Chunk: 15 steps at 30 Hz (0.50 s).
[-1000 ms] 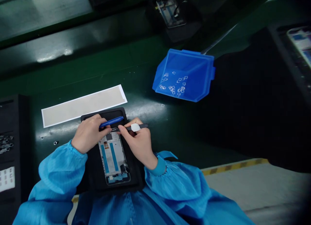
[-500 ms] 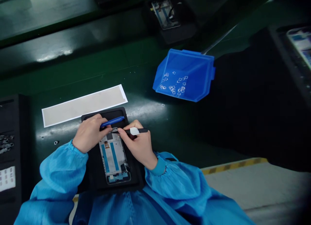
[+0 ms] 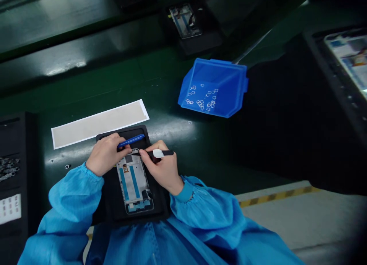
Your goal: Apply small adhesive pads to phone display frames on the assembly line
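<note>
A phone frame (image 3: 134,184) with blue strips lies in a black holder tray (image 3: 160,204) in front of me. My left hand (image 3: 103,155) is closed around a blue stick tool (image 3: 131,140) and rests at the frame's top left corner. My right hand (image 3: 162,168) pinches black tweezers (image 3: 156,153) with a white patch on them; their tip touches the top edge of the frame.
A white-edged paper strip (image 3: 100,123) lies behind the tray. A blue bin (image 3: 226,81) with several small white parts sits to the back right. Another phone frame (image 3: 185,20) rests on a dark holder farther back. Dark trays (image 3: 11,169) stand at left.
Both hands stay at the frame's top edge. The tweezers' tip has shifted slightly left along the top edge. The view has drifted a little.
</note>
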Tool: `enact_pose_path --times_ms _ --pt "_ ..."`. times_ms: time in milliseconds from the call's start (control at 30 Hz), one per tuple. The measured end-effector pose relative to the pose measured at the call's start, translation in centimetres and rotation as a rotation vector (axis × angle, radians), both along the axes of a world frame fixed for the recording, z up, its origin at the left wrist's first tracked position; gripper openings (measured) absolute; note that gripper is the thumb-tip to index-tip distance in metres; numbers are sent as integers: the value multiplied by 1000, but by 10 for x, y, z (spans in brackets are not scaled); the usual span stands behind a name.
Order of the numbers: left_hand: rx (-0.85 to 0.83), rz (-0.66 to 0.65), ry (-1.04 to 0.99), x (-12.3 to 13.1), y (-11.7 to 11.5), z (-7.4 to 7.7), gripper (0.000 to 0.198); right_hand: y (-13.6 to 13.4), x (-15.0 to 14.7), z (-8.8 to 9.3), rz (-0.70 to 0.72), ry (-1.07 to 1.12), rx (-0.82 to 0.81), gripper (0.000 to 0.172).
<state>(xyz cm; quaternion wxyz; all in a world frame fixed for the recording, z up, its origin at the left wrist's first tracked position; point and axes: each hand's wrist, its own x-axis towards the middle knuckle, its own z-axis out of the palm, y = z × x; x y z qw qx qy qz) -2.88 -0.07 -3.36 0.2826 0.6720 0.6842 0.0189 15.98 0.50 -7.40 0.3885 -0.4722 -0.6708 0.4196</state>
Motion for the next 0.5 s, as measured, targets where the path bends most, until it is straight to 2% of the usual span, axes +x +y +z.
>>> enact_pose_path --times_ms 67,133,267,367,500 --pt "18 28 -26 -2 -4 7 20 1 2 -2 -59 100 -64 20" --pt "99 114 -67 -7 -16 18 25 2 4 -4 -142 204 -123 18" --pt "240 389 7 -20 -69 38 38 1 5 -6 -213 332 -175 17" --pt "193 465 106 -11 -121 30 46 -4 1 -6 -190 423 -209 17" --pt "135 523 51 26 -175 0 53 -14 -6 -8 -184 503 -235 19"
